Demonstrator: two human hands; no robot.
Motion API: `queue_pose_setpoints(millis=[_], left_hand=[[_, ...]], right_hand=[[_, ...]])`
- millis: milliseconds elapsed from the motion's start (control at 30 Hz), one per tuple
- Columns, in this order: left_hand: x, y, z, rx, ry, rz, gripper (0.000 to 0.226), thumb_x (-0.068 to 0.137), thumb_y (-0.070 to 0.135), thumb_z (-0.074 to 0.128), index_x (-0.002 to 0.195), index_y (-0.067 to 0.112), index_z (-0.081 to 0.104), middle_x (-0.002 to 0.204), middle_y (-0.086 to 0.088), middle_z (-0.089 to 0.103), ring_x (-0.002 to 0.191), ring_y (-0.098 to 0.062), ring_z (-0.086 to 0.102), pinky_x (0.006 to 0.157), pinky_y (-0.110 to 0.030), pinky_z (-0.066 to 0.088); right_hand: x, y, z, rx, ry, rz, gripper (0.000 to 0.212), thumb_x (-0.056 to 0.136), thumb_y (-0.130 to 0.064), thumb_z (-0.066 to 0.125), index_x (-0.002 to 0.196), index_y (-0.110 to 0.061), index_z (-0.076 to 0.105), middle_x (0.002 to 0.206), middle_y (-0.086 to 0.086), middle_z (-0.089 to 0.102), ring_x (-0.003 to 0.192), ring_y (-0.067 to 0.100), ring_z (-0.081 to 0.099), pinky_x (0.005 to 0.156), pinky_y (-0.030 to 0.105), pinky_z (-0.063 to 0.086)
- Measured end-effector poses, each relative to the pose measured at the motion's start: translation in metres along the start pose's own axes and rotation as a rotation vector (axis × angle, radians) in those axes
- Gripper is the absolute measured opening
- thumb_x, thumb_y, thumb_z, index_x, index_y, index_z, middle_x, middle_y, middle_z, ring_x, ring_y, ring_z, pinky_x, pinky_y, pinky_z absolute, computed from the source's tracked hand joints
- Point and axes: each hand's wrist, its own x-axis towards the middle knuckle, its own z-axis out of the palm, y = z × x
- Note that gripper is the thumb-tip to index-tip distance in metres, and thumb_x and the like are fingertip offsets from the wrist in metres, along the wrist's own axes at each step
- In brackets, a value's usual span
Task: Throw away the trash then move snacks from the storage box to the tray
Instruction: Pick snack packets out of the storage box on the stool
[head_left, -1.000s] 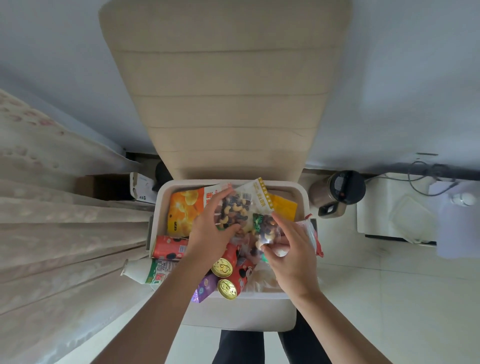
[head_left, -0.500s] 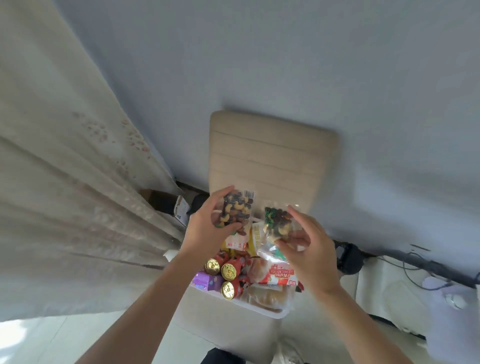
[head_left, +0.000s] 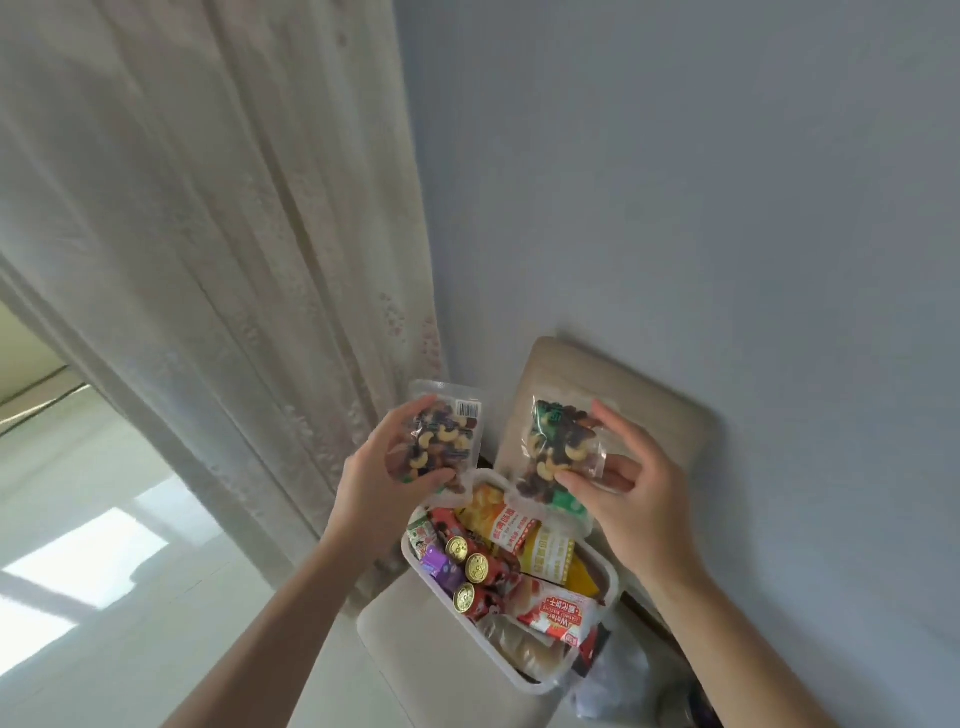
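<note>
Your left hand grips the first nut packet between thumb and fingers. Your right hand pinches the second nut packet the same way. That makes two clear packets, one per hand, held apart with open air between them. Both are raised above the far end of the white storage box. The curtain hangs close on your left hand's outer side, and the bare wall stands behind. In the box, three gold-topped cans lie side by side among other wrapped snacks. The box rests on a beige chair.
</note>
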Motion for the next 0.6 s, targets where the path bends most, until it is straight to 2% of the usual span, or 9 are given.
queue_pose_setpoints(millis=[67, 133, 300, 433, 533, 600], left_hand=[[-0.021, 0.008, -0.025, -0.002, 0.067, 0.003, 0.081, 0.076, -0.004, 0.087, 0.131, 0.050, 0.060, 0.109, 0.016, 0.073, 0.101, -0.007, 0.075, 0.087, -0.038, 0.064], [-0.043, 0.016, -0.053, -0.014, 0.148, -0.002, 0.080, 0.076, -0.005, 0.086, 0.134, 0.045, 0.060, 0.109, 0.011, 0.073, 0.101, -0.010, 0.076, 0.086, -0.038, 0.064], [-0.115, 0.038, -0.126, 0.005, 0.401, 0.021, 0.077, 0.077, -0.007, 0.085, 0.135, 0.037, 0.060, 0.106, 0.004, 0.071, 0.092, -0.007, 0.076, 0.077, -0.020, 0.061], [-0.193, 0.041, -0.185, 0.012, 0.575, 0.009, 0.079, 0.077, -0.010, 0.083, 0.135, 0.039, 0.061, 0.105, -0.002, 0.073, 0.091, -0.018, 0.078, 0.078, -0.030, 0.063], [-0.266, 0.043, -0.222, 0.020, 0.710, -0.015, 0.078, 0.078, -0.012, 0.082, 0.137, 0.034, 0.061, 0.106, -0.006, 0.072, 0.089, -0.022, 0.078, 0.074, -0.033, 0.064], [-0.320, 0.042, -0.242, 0.037, 0.802, -0.033, 0.076, 0.078, -0.010, 0.083, 0.137, 0.033, 0.061, 0.106, -0.008, 0.072, 0.088, -0.024, 0.078, 0.072, -0.032, 0.064]], right_hand=[[0.001, -0.017, 0.009, -0.011, -0.061, -0.036, 0.082, 0.061, -0.029, 0.087, 0.138, -0.029, 0.059, 0.122, -0.023, 0.067, 0.092, 0.012, 0.076, 0.077, 0.039, 0.064], [0.003, -0.034, 0.023, -0.014, -0.132, -0.086, 0.079, 0.064, -0.024, 0.090, 0.137, -0.029, 0.059, 0.122, -0.022, 0.068, 0.093, 0.009, 0.075, 0.078, 0.037, 0.064], [-0.007, -0.076, 0.083, 0.002, -0.353, -0.237, 0.076, 0.068, -0.018, 0.090, 0.137, -0.028, 0.059, 0.126, -0.011, 0.069, 0.094, 0.007, 0.074, 0.080, 0.029, 0.063], [-0.036, -0.109, 0.143, 0.058, -0.559, -0.287, 0.077, 0.066, -0.013, 0.091, 0.136, -0.028, 0.060, 0.118, -0.003, 0.074, 0.089, 0.006, 0.075, 0.075, 0.023, 0.062], [-0.077, -0.132, 0.188, 0.095, -0.700, -0.328, 0.077, 0.065, -0.024, 0.089, 0.136, -0.025, 0.060, 0.124, 0.000, 0.071, 0.092, 0.006, 0.075, 0.075, 0.031, 0.064], [-0.116, -0.150, 0.216, 0.171, -0.800, -0.296, 0.078, 0.062, -0.026, 0.087, 0.136, -0.024, 0.061, 0.128, -0.004, 0.068, 0.091, 0.008, 0.075, 0.076, 0.029, 0.063]])
